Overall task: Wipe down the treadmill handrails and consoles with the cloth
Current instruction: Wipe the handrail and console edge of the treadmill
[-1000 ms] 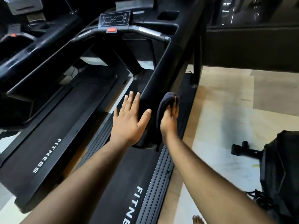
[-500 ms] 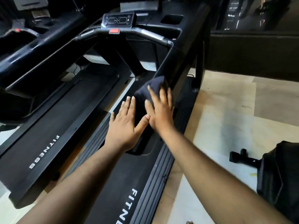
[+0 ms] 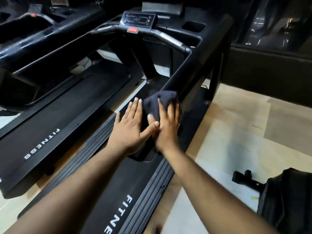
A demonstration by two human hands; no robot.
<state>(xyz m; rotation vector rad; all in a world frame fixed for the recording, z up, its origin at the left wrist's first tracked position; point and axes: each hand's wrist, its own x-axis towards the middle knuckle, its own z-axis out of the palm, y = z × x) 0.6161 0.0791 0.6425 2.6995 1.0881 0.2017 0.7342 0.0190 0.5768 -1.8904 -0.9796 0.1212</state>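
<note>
While the right hand (image 3: 168, 129), fingers straight, presses the cloth (image 3: 160, 102) onto the rail (image 3: 183, 73), left hand (image 3: 130, 127) flat alongside, its upper length and the console (image 3: 138, 20) seemingly remain.

You can read "FITNESS" on the left treadmill's belt (image 3: 67, 125). Your nearer belt (image 3: 131, 179) shows only "FITNE", cut off by the picture's edge.

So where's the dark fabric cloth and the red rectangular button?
Dark fabric cloth (image 3: 164, 96), head view: bunched upper fold.
Red rectangular button (image 3: 132, 29), head view: its front face.
</note>
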